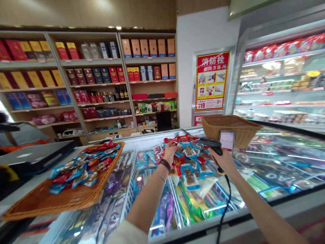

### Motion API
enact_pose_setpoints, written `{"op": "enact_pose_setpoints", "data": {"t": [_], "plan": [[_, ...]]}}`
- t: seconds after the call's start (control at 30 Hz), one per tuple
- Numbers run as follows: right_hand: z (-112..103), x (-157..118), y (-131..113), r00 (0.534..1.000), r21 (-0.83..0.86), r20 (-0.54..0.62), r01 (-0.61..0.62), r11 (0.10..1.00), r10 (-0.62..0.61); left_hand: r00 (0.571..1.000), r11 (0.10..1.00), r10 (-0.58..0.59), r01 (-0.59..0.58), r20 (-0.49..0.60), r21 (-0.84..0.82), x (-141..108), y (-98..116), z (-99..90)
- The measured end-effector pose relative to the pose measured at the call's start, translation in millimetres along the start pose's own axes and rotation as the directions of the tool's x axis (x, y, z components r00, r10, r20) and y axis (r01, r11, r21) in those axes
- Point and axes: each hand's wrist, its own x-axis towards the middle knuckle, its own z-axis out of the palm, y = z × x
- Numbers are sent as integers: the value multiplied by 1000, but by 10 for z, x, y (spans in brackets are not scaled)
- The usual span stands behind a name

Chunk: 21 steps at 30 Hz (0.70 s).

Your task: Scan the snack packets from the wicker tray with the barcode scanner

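My right hand (224, 160) is closed around the handle of a black barcode scanner (212, 143), whose head points left over a pile of snack packets (189, 150). A black cord hangs down from the scanner. At the left edge of the pile, my left hand (169, 151) has its fingers pinched on a small red snack packet (174, 142); the fingers partly cover it. The pile of red and blue packets lies on the glass top of a chest freezer (144, 174). One larger blue-edged packet (189, 176) lies at the near side of the pile.
A shallow wicker tray (68, 203) with more packets stands on the left. Behind the scanner sits a deep wicker basket (228, 123) with a small card on its front. A person's sleeve (27, 135) shows at far left. Shelves of boxes (99, 76) line the back.
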Motion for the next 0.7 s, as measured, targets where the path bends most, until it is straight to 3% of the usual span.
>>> {"op": "enact_pose_setpoints", "data": {"t": [0.1,0.23,0.37,0.47,0.53,0.6,0.7], "plan": [[45,7,-35,1000,8,-6,-7,1000,7,996,996,62,-58,-63,66,-36,117,-263],[278,44,-150,1000,58,12,11,998,-12,970,961,206,-177,-125,211,-127,477,-812],[751,12,-409,994,177,94,37,984,-54,886,831,434,-325,-162,451,-297,1033,-1418],[1218,-136,-723,979,269,139,110,957,-151,798,650,581,-335,-162,683,-499,1510,-1904],[1531,-307,-961,962,322,169,153,934,-215,750,461,648,-247,-133,853,-679,1796,-2242],[1814,-523,-1192,943,359,209,170,917,-257,737,255,664,-69,-123,964,-881,2012,-2569],[2162,-876,-1470,911,377,309,147,914,-274,730,72,641,252,-239,965,-1152,2176,-2981]]}}
